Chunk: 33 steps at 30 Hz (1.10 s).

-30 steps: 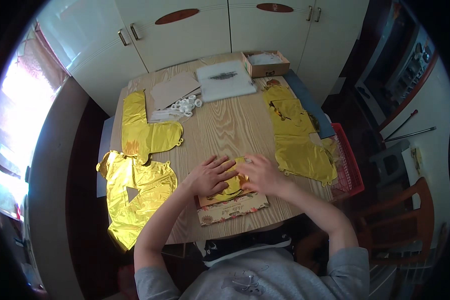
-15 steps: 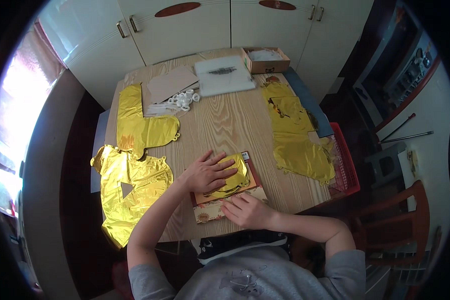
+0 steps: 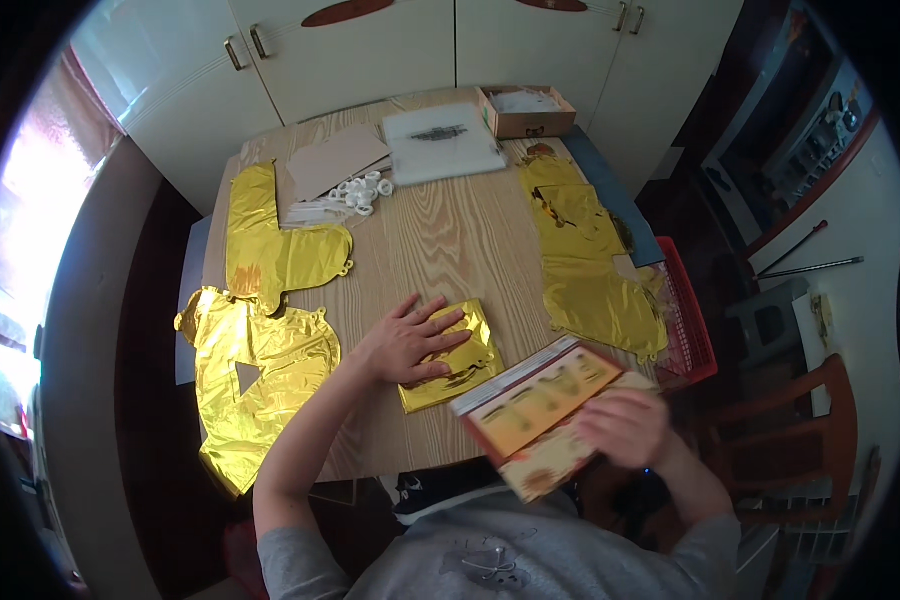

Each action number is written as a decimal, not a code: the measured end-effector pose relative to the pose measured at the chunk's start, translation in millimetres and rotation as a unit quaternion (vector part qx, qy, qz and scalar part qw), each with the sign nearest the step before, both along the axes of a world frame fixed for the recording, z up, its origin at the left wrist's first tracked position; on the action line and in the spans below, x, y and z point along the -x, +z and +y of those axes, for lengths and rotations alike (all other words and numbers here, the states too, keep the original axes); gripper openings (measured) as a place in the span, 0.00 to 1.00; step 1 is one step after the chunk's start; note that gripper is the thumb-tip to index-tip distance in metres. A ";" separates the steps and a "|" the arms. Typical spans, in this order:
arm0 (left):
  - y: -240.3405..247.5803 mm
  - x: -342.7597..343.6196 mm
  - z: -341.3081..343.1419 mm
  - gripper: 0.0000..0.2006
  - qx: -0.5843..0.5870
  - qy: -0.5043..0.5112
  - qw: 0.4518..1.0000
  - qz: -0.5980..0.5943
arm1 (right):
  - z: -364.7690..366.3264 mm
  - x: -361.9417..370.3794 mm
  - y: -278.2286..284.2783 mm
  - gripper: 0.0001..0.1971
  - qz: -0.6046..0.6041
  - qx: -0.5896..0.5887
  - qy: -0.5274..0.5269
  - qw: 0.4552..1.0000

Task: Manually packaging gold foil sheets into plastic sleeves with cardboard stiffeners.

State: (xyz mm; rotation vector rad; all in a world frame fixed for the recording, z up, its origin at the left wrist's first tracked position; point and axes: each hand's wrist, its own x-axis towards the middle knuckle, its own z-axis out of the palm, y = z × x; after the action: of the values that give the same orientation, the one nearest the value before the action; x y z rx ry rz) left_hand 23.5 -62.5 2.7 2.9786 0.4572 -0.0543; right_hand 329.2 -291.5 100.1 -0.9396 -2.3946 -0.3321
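With fingers spread, my left hand [image 3: 408, 345] lies flat on a folded gold foil balloon [image 3: 478, 350] near the table's front edge. My right hand [image 3: 625, 428] is closed on the right end of a printed card [image 3: 540, 402] in red, orange and cream. That card is tilted in the air, past the front right of the folded balloon. Its left corner comes close to the foil. Slight motion blur softens the right fingers.
Flat gold foil balloons lie at the left [image 3: 270, 350] and right [image 3: 595, 290] of the wooden table [image 3: 440, 240]. Toward the back are cardboard sheets [image 3: 335, 160], white ribbon rolls [image 3: 360, 190], a stack of clear bags [image 3: 445, 155] and a box [image 3: 530, 118]. A red basket [image 3: 695, 320] stands beyond the right edge.
My right hand has pulled the card out from under the folded balloon and carried it right, off the table surface. My left hand has stayed pressed on the foil.
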 end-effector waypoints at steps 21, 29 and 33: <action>9.6 -3.1 -133.5 0.52 0.037 0.083 0.996 -0.024 | 8.4 -37.6 -33.2 0.09 0.367 0.036 -0.265 0.891; 28.3 17.1 -196.4 0.16 -0.033 0.108 0.985 -0.133 | 71.3 -25.1 -63.8 0.11 0.673 0.363 -0.114 0.635; 89.3 47.7 -184.6 0.11 0.173 0.218 0.955 -0.098 | 97.7 -10.4 -94.2 0.12 0.681 0.460 -0.085 0.563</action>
State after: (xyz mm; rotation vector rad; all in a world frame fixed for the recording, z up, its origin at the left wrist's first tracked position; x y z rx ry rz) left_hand -24.2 -247.1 92.0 2.4494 0.9537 0.1814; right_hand 339.6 -193.7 6.0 -1.1203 -0.8014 1.2917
